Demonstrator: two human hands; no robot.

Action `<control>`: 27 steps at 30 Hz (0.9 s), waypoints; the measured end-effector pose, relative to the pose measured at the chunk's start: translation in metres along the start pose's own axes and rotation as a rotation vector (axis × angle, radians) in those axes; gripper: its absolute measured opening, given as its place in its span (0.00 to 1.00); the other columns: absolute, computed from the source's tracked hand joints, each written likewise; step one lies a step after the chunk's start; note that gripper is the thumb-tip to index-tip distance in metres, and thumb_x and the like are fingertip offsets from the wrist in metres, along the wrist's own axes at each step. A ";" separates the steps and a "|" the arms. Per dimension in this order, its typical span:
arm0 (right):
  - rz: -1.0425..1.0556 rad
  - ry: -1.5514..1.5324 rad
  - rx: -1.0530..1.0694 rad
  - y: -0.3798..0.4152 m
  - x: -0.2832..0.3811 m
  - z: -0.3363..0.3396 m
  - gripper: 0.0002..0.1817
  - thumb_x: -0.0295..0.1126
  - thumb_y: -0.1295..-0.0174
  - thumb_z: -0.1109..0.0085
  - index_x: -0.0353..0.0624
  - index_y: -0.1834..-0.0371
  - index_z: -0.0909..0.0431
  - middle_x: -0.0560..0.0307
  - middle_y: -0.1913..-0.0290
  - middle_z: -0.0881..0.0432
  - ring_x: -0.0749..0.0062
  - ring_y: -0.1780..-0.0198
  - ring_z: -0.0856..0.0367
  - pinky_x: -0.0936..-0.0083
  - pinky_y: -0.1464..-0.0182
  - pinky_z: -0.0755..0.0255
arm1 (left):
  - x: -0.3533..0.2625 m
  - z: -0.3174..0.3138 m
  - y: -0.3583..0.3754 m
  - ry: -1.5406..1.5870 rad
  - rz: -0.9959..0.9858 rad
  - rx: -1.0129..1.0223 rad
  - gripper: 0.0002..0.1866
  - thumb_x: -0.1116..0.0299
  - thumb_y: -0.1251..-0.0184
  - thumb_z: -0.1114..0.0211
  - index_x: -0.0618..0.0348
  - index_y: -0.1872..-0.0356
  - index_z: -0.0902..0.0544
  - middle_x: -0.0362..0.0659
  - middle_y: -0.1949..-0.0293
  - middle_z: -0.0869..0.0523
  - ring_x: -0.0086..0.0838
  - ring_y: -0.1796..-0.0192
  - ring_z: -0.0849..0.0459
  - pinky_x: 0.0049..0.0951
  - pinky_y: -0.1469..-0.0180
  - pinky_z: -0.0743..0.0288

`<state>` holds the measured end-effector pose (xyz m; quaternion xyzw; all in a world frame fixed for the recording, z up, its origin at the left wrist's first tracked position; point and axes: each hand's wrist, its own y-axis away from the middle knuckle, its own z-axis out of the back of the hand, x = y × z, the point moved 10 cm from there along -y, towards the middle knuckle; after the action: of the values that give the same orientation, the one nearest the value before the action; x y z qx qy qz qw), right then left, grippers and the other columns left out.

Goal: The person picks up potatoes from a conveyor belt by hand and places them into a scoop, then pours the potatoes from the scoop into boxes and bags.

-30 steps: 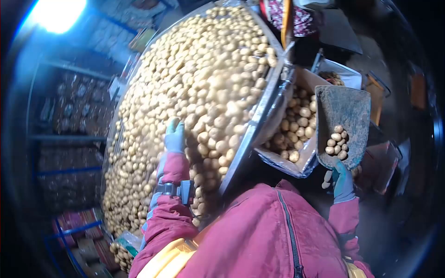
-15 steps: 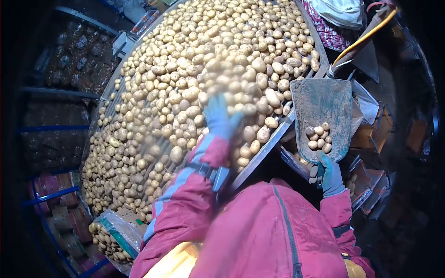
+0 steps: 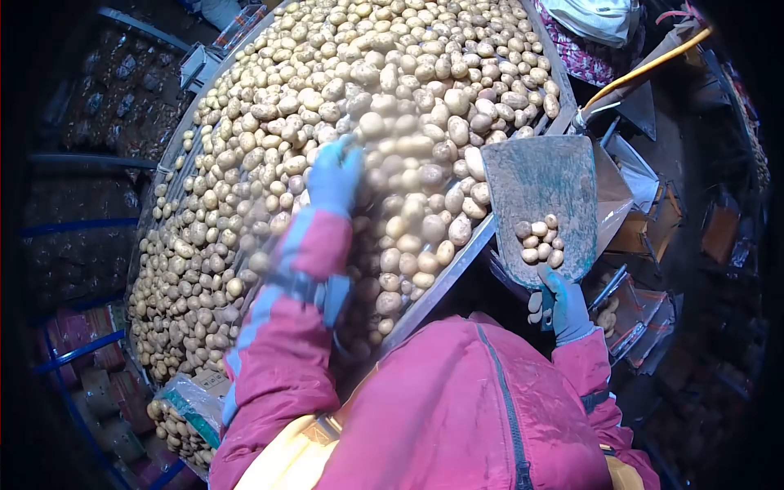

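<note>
My left hand (image 3: pixel 335 173), in a blue glove, reaches over a broad heap of potatoes (image 3: pixel 269 155) and touches those near its middle. Its fingers are slightly blurred; they look bent but apart, with no potato visible in them. Several potatoes right of that hand are smeared by motion. My right hand (image 3: pixel 562 304), in a grey and green glove, is closed round the short handle of a wide, worn metal scoop (image 3: pixel 543 180). Several small potatoes (image 3: pixel 541 241) lie in the scoop near its handle end. The scoop is beside the heap's right edge.
A metal rim (image 3: pixel 445 278) borders the sorting table on my side. Cardboard boxes (image 3: pixel 653 224) stand low on the right, below a yellow hose (image 3: pixel 649 67). A plastic-wrapped carton (image 3: pixel 196 400) and more potatoes sit at lower left. Another person's patterned clothing (image 3: pixel 576 53) shows at top right.
My left hand has moved left across the heap, and potatoes near it have shifted towards the near rim. The scoop appears slightly further left, still in my right hand, as the view shifts.
</note>
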<state>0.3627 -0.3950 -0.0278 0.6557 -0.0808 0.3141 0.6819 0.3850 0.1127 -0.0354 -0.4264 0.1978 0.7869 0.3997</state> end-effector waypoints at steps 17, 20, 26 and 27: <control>0.009 0.093 0.123 -0.008 0.026 -0.021 0.23 0.54 0.31 0.39 0.45 0.73 0.21 0.57 0.82 0.20 0.74 0.87 0.24 0.80 0.85 0.35 | 0.009 0.012 0.091 1.017 0.506 0.363 0.33 0.67 0.36 0.39 0.61 0.27 0.30 0.51 0.39 0.18 0.37 0.40 0.16 0.35 0.41 0.17; 0.023 0.038 0.144 -0.016 0.023 -0.024 0.21 0.50 0.30 0.39 0.46 0.73 0.22 0.57 0.82 0.21 0.75 0.89 0.27 0.81 0.87 0.36 | 0.019 0.045 0.133 1.374 0.674 0.066 0.25 0.63 0.33 0.38 0.63 0.36 0.21 0.52 0.40 0.17 0.39 0.39 0.17 0.42 0.42 0.17; -0.009 -0.024 0.214 -0.019 0.026 -0.041 0.17 0.47 0.30 0.38 0.49 0.72 0.22 0.60 0.83 0.22 0.76 0.90 0.31 0.81 0.87 0.36 | 0.049 0.071 0.229 0.517 0.487 0.129 0.22 0.54 0.27 0.38 0.65 0.49 0.16 0.46 0.58 0.12 0.31 0.61 0.15 0.34 0.53 0.16; -0.012 -0.035 0.229 -0.019 0.027 -0.044 0.16 0.47 0.30 0.38 0.50 0.72 0.22 0.60 0.84 0.22 0.77 0.90 0.31 0.81 0.87 0.36 | 0.046 0.070 0.244 0.603 0.568 0.099 0.19 0.58 0.29 0.36 0.65 0.52 0.15 0.45 0.61 0.12 0.30 0.64 0.15 0.32 0.56 0.16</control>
<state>0.3812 -0.3433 -0.0356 0.7350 -0.0524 0.3058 0.6029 0.1399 0.0327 -0.0418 -0.5464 0.4534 0.6953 0.1111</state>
